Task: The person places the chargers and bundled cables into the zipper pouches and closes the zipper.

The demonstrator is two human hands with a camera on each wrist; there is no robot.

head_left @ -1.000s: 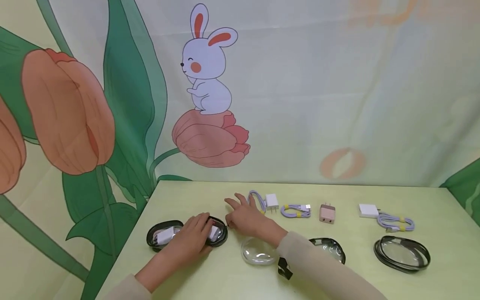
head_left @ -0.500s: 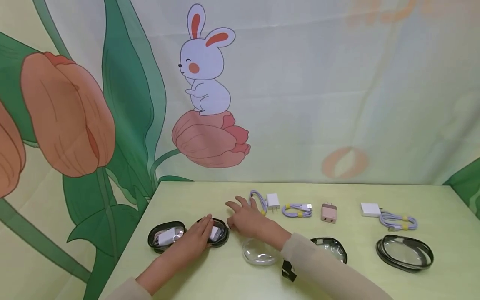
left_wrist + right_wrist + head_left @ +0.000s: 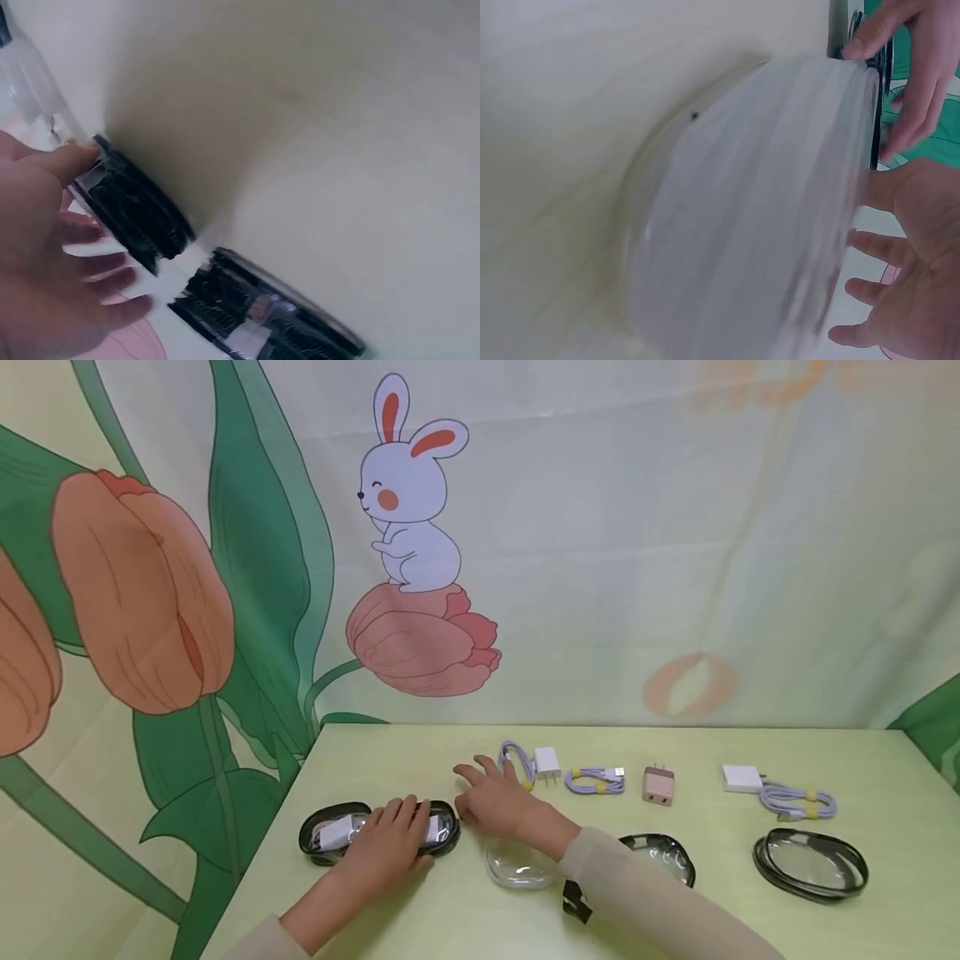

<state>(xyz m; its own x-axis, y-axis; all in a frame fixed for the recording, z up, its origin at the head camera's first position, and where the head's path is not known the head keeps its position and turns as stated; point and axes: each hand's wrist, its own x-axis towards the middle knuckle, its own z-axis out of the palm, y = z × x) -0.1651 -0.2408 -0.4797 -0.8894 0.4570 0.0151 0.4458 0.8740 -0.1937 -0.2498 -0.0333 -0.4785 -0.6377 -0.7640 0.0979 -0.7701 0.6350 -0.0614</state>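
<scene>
Two oval black-rimmed cases with clear lids lie at the left of the table, the left case (image 3: 319, 855) and the second case (image 3: 452, 836). A white block shows inside each. My left hand (image 3: 392, 835) lies across the second case, its thumb at the near edge and its fingers extended over the top. In the left wrist view, the thumb touches the case's side and the fingers are spread. Just right of that case hovers my right hand (image 3: 495, 797), fingers apart and holding nothing. Under its wrist is a clear oval shell (image 3: 517, 868), large in the right wrist view.
Along the back lie a lilac cable (image 3: 513, 746) by a white charger (image 3: 547, 762), a coiled cable (image 3: 595, 787), a pink charger (image 3: 658, 786), a white adapter (image 3: 742, 778) and another cable (image 3: 798, 802). An open black-rimmed case (image 3: 811, 893) sits right; another (image 3: 678, 852) is partly behind the right sleeve.
My left fingers were close together at the second case; now they are spread across it. My right hand and the objects have stayed nearly in place as the view shifts slightly.
</scene>
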